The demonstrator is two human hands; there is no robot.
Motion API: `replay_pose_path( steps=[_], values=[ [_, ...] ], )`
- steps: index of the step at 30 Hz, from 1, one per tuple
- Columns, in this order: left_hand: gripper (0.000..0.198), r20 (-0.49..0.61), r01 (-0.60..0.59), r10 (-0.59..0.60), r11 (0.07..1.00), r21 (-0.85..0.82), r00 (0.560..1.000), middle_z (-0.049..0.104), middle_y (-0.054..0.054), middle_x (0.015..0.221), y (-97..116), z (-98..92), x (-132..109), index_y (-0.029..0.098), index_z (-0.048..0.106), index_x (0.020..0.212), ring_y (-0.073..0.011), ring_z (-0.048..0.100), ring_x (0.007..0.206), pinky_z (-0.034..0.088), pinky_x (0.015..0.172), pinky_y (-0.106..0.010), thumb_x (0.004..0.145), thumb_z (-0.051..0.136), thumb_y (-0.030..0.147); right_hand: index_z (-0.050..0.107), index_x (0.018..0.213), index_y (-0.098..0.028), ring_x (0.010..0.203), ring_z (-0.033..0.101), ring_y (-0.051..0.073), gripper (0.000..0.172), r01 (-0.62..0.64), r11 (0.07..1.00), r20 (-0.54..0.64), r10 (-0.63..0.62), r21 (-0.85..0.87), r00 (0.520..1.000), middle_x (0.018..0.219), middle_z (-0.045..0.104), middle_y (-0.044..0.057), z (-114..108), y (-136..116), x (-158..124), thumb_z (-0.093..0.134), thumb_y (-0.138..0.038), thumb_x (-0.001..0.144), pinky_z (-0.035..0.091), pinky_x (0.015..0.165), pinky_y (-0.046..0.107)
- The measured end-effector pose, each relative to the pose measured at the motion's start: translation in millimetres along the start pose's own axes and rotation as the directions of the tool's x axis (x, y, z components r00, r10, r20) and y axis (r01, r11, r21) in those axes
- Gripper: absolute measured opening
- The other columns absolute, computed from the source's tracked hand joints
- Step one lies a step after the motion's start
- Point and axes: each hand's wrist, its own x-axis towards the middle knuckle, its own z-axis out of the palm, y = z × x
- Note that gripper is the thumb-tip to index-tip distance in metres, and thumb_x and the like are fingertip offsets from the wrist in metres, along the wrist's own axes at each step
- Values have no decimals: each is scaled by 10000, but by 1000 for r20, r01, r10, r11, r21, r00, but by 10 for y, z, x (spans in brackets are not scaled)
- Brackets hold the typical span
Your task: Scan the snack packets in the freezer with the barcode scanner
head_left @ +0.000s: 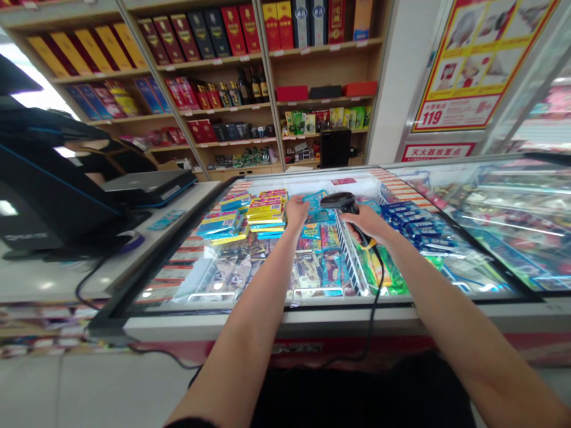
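R hand wrapped round black corded barcode scanner, fingers closed on its grip, head up over the chest freezer. L hand has fingers pressed together at blue packet, touching it; pinching or not, can't tell. Packet lies just L of wire divider, near stacked snack packs. Further back: laptop on counter at L, wooden shelves of boxed liquor & bottles.
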Motion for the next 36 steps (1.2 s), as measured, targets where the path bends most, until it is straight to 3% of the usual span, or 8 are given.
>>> replay_pose_path(
  steps=[4,9,18,21,23,27,31,36],
  values=[
    [283,23,18,-17,999,-46,1000,695,-36,809,-19,58,9,144,669,1012,-122,653,613,542,602,-235,734,627,114,494,706,-201,319,442,123,200,-53,996,-186,67,77,980,446,526,-16,-191,-15,36,660,-253,804,378,313,247],
    [234,82,77,-65,985,-156,994,650,-7,729,78,200,-101,124,659,963,-110,659,662,555,680,-244,729,655,111,527,706,-186,351,469,136,169,-145,980,-393,187,134,900,467,539,5,-474,5,59,659,-241,797,401,324,259],
    [265,244,183,-134,965,-190,961,627,7,722,301,745,-263,117,629,1030,-98,665,687,567,744,-254,768,652,84,549,715,-181,375,501,161,116,-72,971,-548,189,229,815,481,526,7,-746,87,106,638,-221,778,431,352,285],
    [289,261,98,-70,991,-96,963,675,-28,824,296,923,-248,123,638,1059,-133,691,760,564,760,-273,771,652,100,569,750,-173,387,513,165,93,-72,968,-563,198,239,803,489,538,13,-757,78,115,636,-228,785,435,356,281],
    [293,256,-36,17,997,72,967,704,-53,904,285,993,-235,136,660,1047,-177,701,867,554,823,-305,757,656,95,579,754,-171,393,518,167,89,-74,968,-564,200,239,801,500,547,21,-753,70,116,636,-231,785,442,359,285],
    [312,291,-299,183,854,426,939,715,-90,1091,274,1039,-250,159,695,1044,-238,644,1112,477,989,-332,740,667,95,579,766,-177,393,519,171,79,-67,969,-564,195,238,803,511,551,24,-743,71,129,639,-227,778,454,364,295],
    [295,332,-372,213,749,548,919,697,-110,1172,269,1056,-309,159,696,1096,-244,618,1161,441,1020,-331,810,626,163,571,794,-187,380,507,166,78,-67,967,-552,196,245,811,493,524,6,-733,81,144,638,-225,781,451,366,289],
    [244,354,-392,223,749,534,908,703,-94,1172,244,1052,-335,181,704,1070,-232,617,1154,431,1019,-323,849,604,205,561,769,-189,377,503,173,76,-56,974,-542,170,221,823,476,498,1,-708,80,134,619,-233,788,452,363,298]
  ],
)
